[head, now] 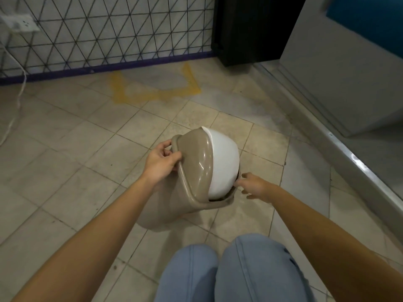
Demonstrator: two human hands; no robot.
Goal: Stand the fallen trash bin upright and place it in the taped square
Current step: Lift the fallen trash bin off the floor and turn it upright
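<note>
the trash bin (196, 171) rim is gripped by the left hand (160, 163); the right hand (254, 186) is open beside it. it should be tipped up slowly, then carried to the taped square (156, 87) by the floor's far edge.

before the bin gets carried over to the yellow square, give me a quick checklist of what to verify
1. Left hand grips the lid rim of the trash bin: ok.
2. Right hand has a hold: not ok, fingers spread beside the lid's right edge, not closed on it.
3. Bin upright: not ok, it leans, top tilted toward the right.
4. White swing flap seated: cannot tell, it looks swung partly out of the lid.
5. Taped square free of objects: ok, bare floor inside the yellow tape.
6. Floor between bin and square unobstructed: ok; the white cable lies off to the left.
</note>
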